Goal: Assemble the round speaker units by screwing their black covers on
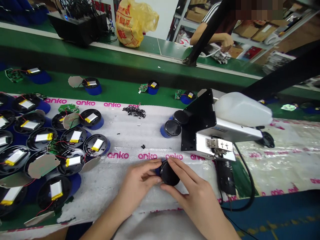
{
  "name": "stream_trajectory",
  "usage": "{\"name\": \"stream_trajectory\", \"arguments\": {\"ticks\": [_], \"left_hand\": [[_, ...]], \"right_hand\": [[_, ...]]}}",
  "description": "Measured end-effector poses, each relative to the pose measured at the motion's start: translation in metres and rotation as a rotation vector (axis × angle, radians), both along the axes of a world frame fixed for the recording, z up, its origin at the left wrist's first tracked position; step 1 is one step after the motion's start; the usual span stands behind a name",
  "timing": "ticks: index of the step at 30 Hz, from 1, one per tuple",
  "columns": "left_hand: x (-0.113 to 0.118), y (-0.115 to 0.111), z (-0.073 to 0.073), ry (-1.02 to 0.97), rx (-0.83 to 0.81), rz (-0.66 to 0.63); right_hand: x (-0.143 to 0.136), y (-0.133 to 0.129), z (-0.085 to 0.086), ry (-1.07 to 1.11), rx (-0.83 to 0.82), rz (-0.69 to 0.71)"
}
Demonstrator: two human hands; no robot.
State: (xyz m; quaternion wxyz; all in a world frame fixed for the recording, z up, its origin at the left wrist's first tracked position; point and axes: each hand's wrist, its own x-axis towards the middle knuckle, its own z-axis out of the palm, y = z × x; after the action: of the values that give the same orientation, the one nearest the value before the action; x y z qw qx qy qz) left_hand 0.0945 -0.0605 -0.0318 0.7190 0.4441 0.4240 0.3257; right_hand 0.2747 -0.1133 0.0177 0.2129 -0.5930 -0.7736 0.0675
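Note:
Between my two hands, near the table's front edge, is a blue cup-shaped housing with a black round top [169, 174]. My left hand [140, 180] grips its left side with thumb and fingers. On its right side, the fingers and thumb of my right hand [193, 186] press against the black top and rim. Two similar housings with black tops [172, 128] stand together behind, beside a black and silver machine [200, 128]. Many open blue housings [96, 145] with white and yellow batteries and red wires are crowded at the left.
A pile of small black pieces [135, 111] lies on the white anko-printed sheet [130, 133]. More housings [92, 87] sit on the green strip behind. A black cable [251, 180] loops at right. Across the bench, a person's hand [226, 41] is near a yellow bag [133, 23].

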Motion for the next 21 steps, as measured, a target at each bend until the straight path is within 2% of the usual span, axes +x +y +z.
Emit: {"name": "stream_trajectory", "arguments": {"ticks": [2,5,8,12,18,21], "left_hand": [[-0.0008,-0.0014,-0.0008,0.041,0.134,0.042],[-0.0028,-0.0014,-0.0004,0.119,0.349,0.039],[-0.0033,-0.0017,-0.0010,0.172,0.465,0.042],[-0.0024,-0.0028,-0.0026,0.199,0.501,0.049],[-0.0031,-0.0013,0.0008,0.181,0.386,0.001],[-0.0035,-0.0009,0.0008,0.161,0.379,0.009]], "right_hand": [[0.0024,-0.0004,0.0002,0.026,-0.014,0.013],[0.0051,-0.0010,0.0007,0.057,-0.041,0.017],[0.0060,-0.0008,0.0013,0.054,-0.068,0.019],[0.0065,0.0005,0.0017,0.026,-0.074,0.053],[0.0071,0.0035,0.0026,0.033,-0.100,0.072],[0.0062,0.0054,0.0051,0.046,-0.139,0.067]]}}
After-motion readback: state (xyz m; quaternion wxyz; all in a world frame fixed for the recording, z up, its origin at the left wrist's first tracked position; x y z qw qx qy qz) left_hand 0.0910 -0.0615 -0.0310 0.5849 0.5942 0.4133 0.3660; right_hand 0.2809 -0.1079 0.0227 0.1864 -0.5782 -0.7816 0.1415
